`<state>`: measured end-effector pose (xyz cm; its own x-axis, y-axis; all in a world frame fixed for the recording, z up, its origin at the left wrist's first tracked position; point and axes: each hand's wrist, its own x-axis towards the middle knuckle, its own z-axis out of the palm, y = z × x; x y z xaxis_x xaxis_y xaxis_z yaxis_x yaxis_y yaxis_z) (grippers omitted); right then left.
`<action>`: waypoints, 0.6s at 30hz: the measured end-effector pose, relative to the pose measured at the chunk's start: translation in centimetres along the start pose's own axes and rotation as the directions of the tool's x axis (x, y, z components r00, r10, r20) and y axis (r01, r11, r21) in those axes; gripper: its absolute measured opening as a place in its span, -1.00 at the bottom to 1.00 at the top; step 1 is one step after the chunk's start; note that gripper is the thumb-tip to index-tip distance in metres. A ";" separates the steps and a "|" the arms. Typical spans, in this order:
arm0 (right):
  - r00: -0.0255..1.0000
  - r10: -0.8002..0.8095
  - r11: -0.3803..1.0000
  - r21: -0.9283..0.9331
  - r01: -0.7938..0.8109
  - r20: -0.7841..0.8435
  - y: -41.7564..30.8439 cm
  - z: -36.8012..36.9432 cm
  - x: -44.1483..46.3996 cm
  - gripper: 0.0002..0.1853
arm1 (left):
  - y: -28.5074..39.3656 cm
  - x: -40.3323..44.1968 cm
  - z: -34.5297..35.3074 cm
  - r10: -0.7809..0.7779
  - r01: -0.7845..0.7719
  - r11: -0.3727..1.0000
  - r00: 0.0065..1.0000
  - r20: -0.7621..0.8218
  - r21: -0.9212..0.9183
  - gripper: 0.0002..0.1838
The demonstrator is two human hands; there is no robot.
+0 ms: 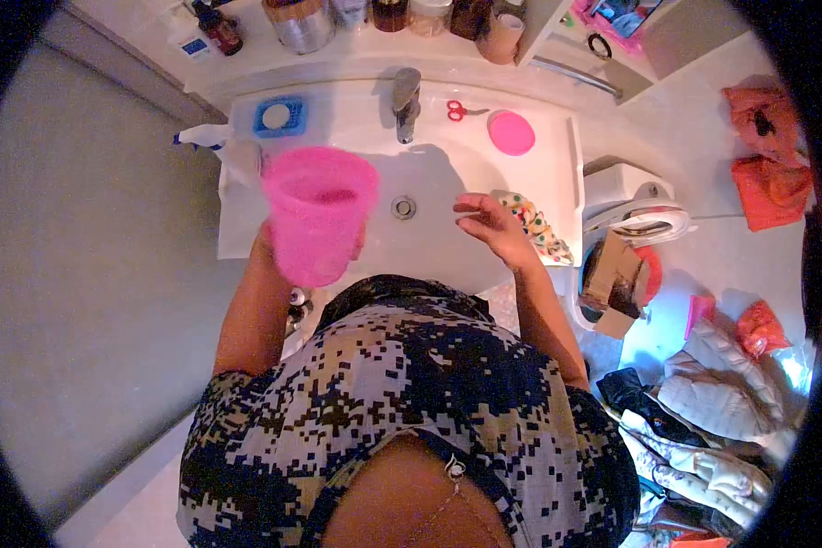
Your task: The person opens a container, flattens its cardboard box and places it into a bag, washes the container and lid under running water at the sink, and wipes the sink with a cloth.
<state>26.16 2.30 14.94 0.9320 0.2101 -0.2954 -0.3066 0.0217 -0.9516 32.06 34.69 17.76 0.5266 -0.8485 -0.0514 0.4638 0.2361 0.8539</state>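
A pink plastic container (315,224) is tilted over the left part of the white sink (447,251), its open top toward the back. My left hand (358,239) is wrapped round it from below and mostly hidden behind it. My right hand (491,224) hangs over the right side of the basin with its fingers apart, holding nothing. Just right of it, a colourful dotted cloth (541,233) lies on the sink's edge. The faucet (406,102) stands at the back centre, above the drain (404,208).
On the back ledge are a blue soap dish (280,117), red-handled scissors (462,111) and a pink disc (511,133). Bottles and jars line the shelf (338,57) behind. To the right are a toilet (630,205), a cardboard box (609,274) and piled clothes (712,393).
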 end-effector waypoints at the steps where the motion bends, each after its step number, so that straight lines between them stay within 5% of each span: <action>1: 0.999 0.024 0.998 -0.055 -0.025 -0.028 1.0 -0.4 -0.1 -0.57 | -1.8 0.4 -2.9 -0.158 0.218 0.878 0.972 -0.171 0.427 0.01; 2: 0.997 0.044 0.993 -0.107 -0.051 -0.059 2.3 -0.8 -0.1 -0.60 | -2.8 0.7 -4.4 -0.216 0.437 0.541 0.898 -0.384 0.719 -0.06; 4: 0.992 0.051 0.976 -0.203 -0.073 -0.115 4.3 -1.5 -0.7 -0.64 | -2.4 2.0 -0.6 -0.219 0.673 -0.261 0.657 -0.721 0.693 -0.05; 5: 0.989 0.019 0.968 -0.243 -0.055 -0.145 5.1 -1.8 -0.5 -0.66 | -0.9 2.0 0.2 -0.182 0.680 -0.182 0.686 -0.704 0.710 -0.06; 7: 0.983 -0.044 0.951 -0.308 -0.014 -0.180 4.6 -1.8 -1.0 -0.70 | -0.1 1.7 1.0 -0.186 0.627 0.171 0.778 -0.600 0.760 -0.07; 8: 0.980 0.041 0.978 -0.193 -0.079 -0.194 4.2 -1.9 -1.4 -0.70 | 0.2 1.7 0.9 -0.162 0.529 0.432 0.842 -0.514 0.731 -0.07; 10: 0.978 -0.006 0.977 -0.209 -0.039 -0.210 4.9 -2.2 -1.0 -0.70 | 0.5 2.3 -0.4 -0.077 0.251 0.794 0.945 -0.319 0.554 -0.08; 12: 0.979 -0.038 0.975 -0.223 -0.007 -0.199 5.0 -2.5 -0.6 -0.70 | 0.0 1.8 -1.6 0.005 0.020 0.968 0.995 -0.099 0.250 -0.09; 13: 0.980 -0.052 0.974 -0.227 0.007 -0.193 5.1 -2.5 -0.6 -0.70 | -0.6 2.4 -1.7 -0.128 0.282 0.737 0.951 -0.283 0.614 -0.08; 14: 0.979 -0.049 0.970 -0.242 0.000 -0.199 5.2 -2.2 -0.6 -0.70 | -1.4 3.5 -1.8 -0.153 0.513 0.323 0.858 -0.490 0.795 -0.07; 15: 0.978 -0.049 0.966 -0.259 -0.005 -0.202 5.0 -2.0 -0.4 -0.70 | -1.9 4.2 -1.8 -0.063 0.651 -0.161 0.743 -0.666 0.742 -0.05; 16: 0.978 -0.049 0.960 -0.281 -0.011 -0.204 4.7 -1.9 -0.3 -0.70 | -2.7 3.9 -1.2 -0.016 0.657 0.155 0.749 -0.663 0.738 -0.03; 18: 0.977 -0.088 0.958 -0.286 0.030 -0.193 4.1 -2.2 0.8 -0.68 | -3.5 3.8 -0.8 0.093 0.426 0.698 0.743 -0.663 0.575 0.02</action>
<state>26.06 0.38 10.61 0.9752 0.0146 -0.2210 -0.2103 -0.2519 -0.9446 33.00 31.02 14.16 0.9068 -0.2940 -0.3021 0.1384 -0.4694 0.8721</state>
